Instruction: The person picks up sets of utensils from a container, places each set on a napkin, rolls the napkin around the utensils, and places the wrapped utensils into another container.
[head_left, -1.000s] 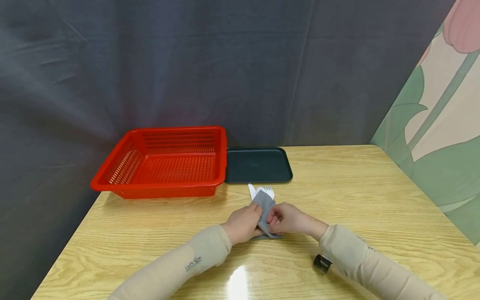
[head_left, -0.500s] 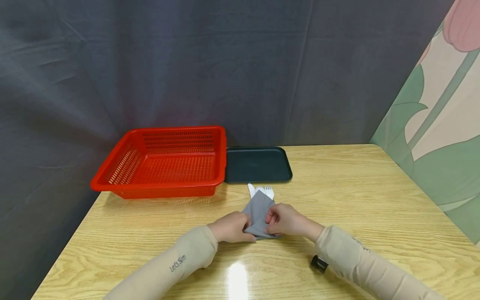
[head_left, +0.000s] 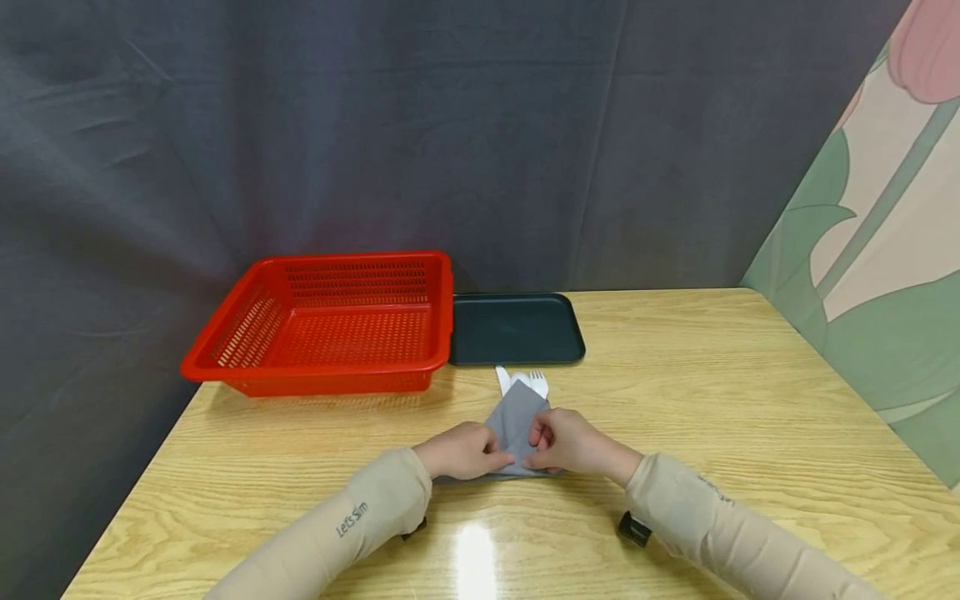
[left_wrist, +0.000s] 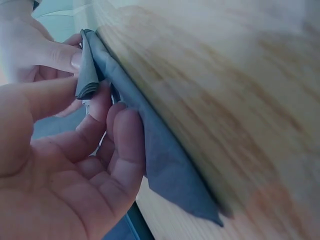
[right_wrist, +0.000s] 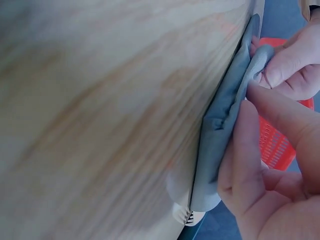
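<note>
A grey cloth napkin (head_left: 516, 421) lies folded over white cutlery on the table. Out of its far end stick a knife (head_left: 502, 380), a spoon (head_left: 519, 379) and a fork (head_left: 537, 383); the napkin hides their lower parts. My left hand (head_left: 459, 451) pinches the near-left fold between thumb and index finger, and a flap of cloth reaches left beneath it. At the near-right side, my right hand (head_left: 572, 443) pinches the edge of the same fold. The wrist views show this fold as a layered roll (left_wrist: 88, 80) raised between both hands.
A red perforated basket (head_left: 337, 382) stands at the back left. Against its right side lies a dark green tray (head_left: 517, 329), just beyond the cutlery tips. A dark curtain (head_left: 480, 150) hangs behind the wooden table (head_left: 712, 375).
My left hand has drawn back to the left, uncovering more of the napkin, and a flap now spreads out leftward below it. My right hand has barely moved.
</note>
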